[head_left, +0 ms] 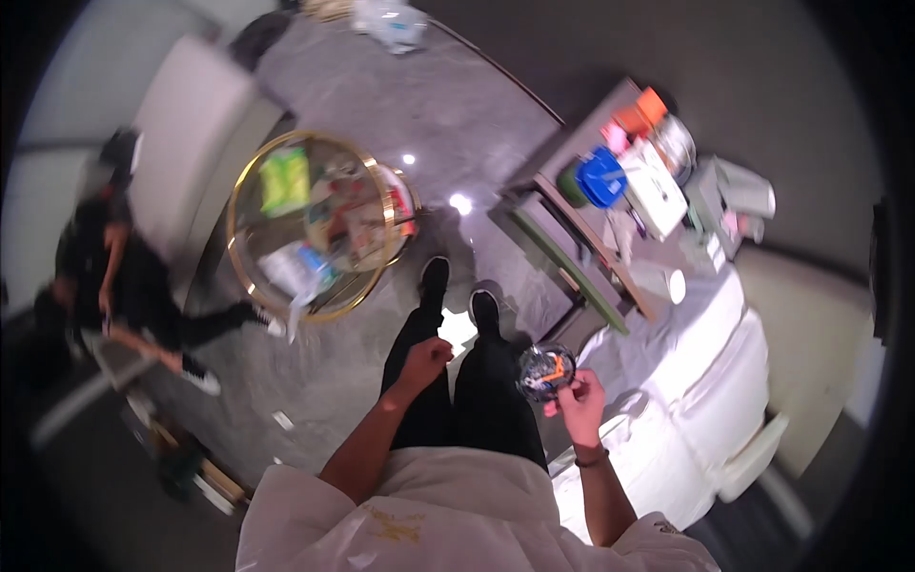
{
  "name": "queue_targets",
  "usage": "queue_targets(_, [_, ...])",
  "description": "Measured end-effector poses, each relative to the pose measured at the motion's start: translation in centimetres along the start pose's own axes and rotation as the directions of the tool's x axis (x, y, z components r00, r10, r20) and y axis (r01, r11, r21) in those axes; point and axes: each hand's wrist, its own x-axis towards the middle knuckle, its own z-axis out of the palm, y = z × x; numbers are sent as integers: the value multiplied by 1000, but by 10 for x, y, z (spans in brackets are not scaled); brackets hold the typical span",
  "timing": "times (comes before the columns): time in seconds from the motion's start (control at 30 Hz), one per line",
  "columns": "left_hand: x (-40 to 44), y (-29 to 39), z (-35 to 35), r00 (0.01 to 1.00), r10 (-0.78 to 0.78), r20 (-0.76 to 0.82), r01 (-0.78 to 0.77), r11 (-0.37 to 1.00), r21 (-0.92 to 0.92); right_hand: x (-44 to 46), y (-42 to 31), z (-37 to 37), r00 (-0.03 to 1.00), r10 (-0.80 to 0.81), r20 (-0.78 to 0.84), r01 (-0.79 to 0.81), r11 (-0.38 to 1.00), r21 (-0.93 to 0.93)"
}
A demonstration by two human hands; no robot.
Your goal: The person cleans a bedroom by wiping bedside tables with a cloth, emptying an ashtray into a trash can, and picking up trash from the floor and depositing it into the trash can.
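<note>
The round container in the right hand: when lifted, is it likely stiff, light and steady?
The round container is probably stiff, since its outline looks evenly circular. It seems light enough for one hand, as only the right hand holds it, at its edge. Tilting might shift the orange item within its rim.

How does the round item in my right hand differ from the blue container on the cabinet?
The round item is dark and shiny with orange showing, while the blue container looks mostly plain blue. Your right hand holds the round item; the blue container sits on the cabinet.
</note>
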Motion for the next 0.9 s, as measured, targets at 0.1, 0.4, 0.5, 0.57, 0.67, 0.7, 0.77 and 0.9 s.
queue_targets(0.1, [-92, -18, -24, 865, -254, -433, 211, 967, -145, -3, -42, 33, 972, -100, 215, 118, 990, -72])
queue_targets(0.4, [-375, -161, 135, 549, -779, -302, 833, 481, 273, -25, -123, 144, 726, -150, 671, 550, 712, -436])
queue_targets(0.5, [-425, -166, 224, 569, -820, 68, 710, 531, 462, -65, -122, 198, 612, -40, 790, 670, 557, -491])
queue_targets(0.57, [-426, -161, 279, 641, -765, 67, 727, 632, 268, -77, -104, 238, 538, 105, 836, 703, 492, -514])
queue_targets(0.67, [-382, -167, 341, 704, -682, -199, 694, 720, -13, -127, -63, 311, 468, 219, 856, 664, 552, -505])
queue_targets(0.7, [-375, -155, 341, 623, -748, -228, 695, 663, -278, -135, -42, 335, 417, 255, 872, 670, 562, -485])
queue_targets(0.77, [-366, -144, 338, 368, -896, -248, 490, 413, -767, -177, -7, 387, 336, 329, 882, 689, 553, -469])
queue_targets(0.9, [-366, -146, 311, 53, -967, -250, 78, 254, -964, -258, 75, 493, 201, 426, 882, 690, 578, -436])
